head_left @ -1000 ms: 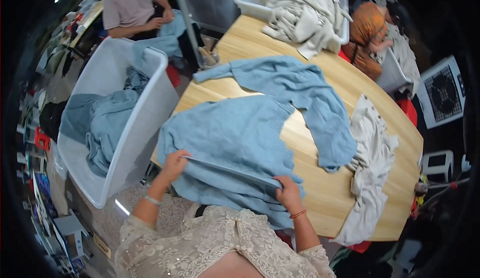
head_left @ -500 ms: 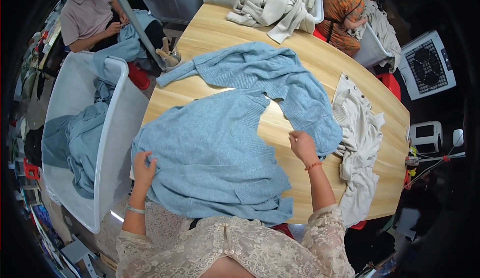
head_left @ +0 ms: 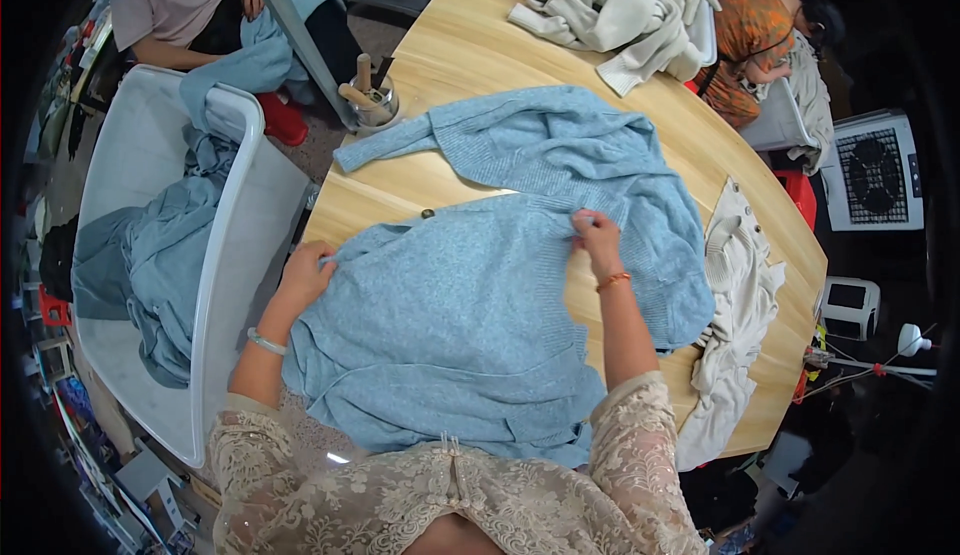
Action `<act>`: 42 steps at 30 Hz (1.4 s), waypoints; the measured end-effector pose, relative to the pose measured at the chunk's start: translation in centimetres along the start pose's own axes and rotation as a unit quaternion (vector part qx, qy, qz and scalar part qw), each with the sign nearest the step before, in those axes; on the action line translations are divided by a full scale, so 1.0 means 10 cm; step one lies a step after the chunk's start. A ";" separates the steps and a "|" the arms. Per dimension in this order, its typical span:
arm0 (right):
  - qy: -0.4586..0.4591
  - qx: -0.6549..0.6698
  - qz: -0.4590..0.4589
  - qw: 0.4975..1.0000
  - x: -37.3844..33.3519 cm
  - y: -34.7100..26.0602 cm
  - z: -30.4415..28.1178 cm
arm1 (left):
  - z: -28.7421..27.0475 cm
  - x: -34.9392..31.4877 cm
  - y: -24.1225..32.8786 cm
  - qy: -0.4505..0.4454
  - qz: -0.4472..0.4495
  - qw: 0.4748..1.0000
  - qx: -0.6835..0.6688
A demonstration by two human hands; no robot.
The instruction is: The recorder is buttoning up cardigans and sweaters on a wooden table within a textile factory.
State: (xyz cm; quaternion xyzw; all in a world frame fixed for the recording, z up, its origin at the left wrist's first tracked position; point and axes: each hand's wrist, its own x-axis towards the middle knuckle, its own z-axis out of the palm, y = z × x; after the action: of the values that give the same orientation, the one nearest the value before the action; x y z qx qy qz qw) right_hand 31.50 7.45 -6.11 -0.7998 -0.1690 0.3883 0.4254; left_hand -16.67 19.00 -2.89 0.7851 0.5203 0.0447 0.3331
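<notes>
A light blue knitted sweater (head_left: pixel 450 295) lies spread before me, its near part hanging toward my body at the table's edge. My left hand (head_left: pixel 310 270) pinches its left edge. At the ribbed band on its right, my right hand (head_left: pixel 597 235) has thumb and fingers closed on the cloth. A dark round button shows on the far edge. Beyond it rests another blue knitted garment (head_left: pixel 560 135), crumpled and curving down the right side past my right hand; whether the two overlap under the folds I cannot tell.
A cream buttoned knit (head_left: pixel 735 295) lies at the table's right. A white bin (head_left: pixel 215 285) with blue garments stands at left. Wooden-handled tools fill a jar (head_left: pixel 375 110) by a metal post (head_left: pixel 300 35). Cream knits (head_left: pixel 610 10) heap at the back. Two people sit beyond the table.
Both hands have moved away from me and taken hold of the blue sweater's edges. Its ribbed right side has shifted right and lies straighter. The whole view has shifted slightly.
</notes>
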 end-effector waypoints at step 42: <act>0.002 -0.046 -0.412 0.910 -1.14 -1.36 -0.90 | 0.39 0.78 0.98 -0.184 0.128 0.974 0.016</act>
State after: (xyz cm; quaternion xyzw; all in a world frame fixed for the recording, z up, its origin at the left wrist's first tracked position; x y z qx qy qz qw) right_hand 31.89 3.62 13.40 -0.6786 -0.5003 0.1687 0.5106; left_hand -3.74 21.46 -2.45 0.8450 0.3459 -0.0663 0.4023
